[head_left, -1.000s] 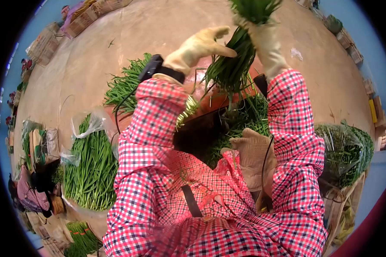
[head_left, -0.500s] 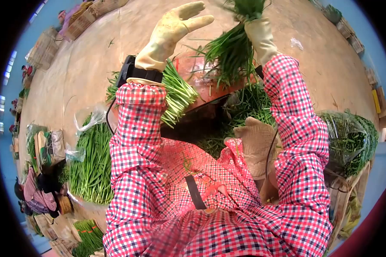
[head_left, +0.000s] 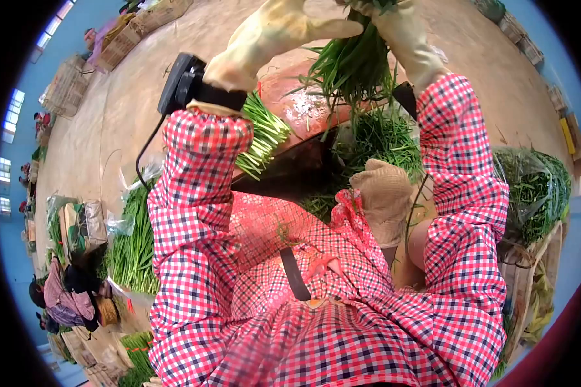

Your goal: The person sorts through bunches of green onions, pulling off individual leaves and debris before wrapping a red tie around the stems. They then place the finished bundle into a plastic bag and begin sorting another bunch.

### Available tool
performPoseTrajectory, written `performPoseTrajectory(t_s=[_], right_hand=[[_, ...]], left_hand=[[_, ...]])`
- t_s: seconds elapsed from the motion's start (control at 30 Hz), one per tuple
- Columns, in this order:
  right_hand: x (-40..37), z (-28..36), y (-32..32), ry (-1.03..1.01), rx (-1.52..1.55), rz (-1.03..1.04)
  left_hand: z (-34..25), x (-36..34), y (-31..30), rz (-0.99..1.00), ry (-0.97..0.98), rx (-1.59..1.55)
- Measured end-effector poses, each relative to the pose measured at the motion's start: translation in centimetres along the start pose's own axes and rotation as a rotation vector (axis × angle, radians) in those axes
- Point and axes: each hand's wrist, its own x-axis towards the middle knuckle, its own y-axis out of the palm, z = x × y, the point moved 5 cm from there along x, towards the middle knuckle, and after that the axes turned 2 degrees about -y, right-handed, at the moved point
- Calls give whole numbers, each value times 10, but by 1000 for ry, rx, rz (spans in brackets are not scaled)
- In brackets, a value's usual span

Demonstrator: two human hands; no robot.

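Observation:
At the top of the view, my right hand [head_left: 400, 29], in a cream rubber glove, grips a bunch of garlic chives [head_left: 355, 68] whose long leaves hang down. My left hand [head_left: 277, 29], gloved alike, reaches across from the left. Its thumb is stretched out, with the tip at the leaves; the other fingers are partly cut off by the frame. Below my left wrist lies another bunch of chives [head_left: 263, 135], pale stem ends toward me, on a wet reddish board [head_left: 300, 106]. Loose greens [head_left: 387, 138] lie in a plastic bag under my right forearm.
A tan knitted glove [head_left: 382, 200] shows at my right knee. Bagged greens [head_left: 532, 193] stand to the right, and a large pile of chives [head_left: 134, 242] to the left. Farther left, a person [head_left: 68, 297] sits near bundles. Cardboard boxes [head_left: 68, 84] line the far wall.
My left hand has moved right toward the held bunch, its thumb now at the leaves. My right hand has risen slightly, still gripping the bunch. The view has shifted a little.

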Motion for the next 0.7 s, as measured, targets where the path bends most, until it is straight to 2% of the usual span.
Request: performPoseTrajectory(t_s=[0.1, 0.13, 0.2, 0.23, 0.37, 0.6, 0.63, 0.67, 0.7], right_hand=[[10, 36, -45, -7, -4, 95], [13, 25, -47, 145, -205, 280], [38, 70, -67, 31, 248, 187], [41, 84, -73, 12, 302, 179], [47, 102, -68, -5, 318, 221], [28, 90, -53, -17, 253, 227], [23, 86, -53, -19, 231, 215], [16, 82, -54, -26, 200, 200], [6, 77, -56, -30, 166, 176]], left_hand=[[-5, 10, 3, 39, 7, -142], [-7, 13, 1, 58, 7, -222], [-13, 20, -2, 99, -3, -407], [-14, 22, -2, 120, -7, -502], [-21, 24, 4, 204, -17, -802], [-18, 11, 29, 288, 8, -1111], [-17, 8, 28, 219, -18, -1118], [-2, 9, 27, 289, -114, -960], [9, 5, 32, 246, -27, -1119]])
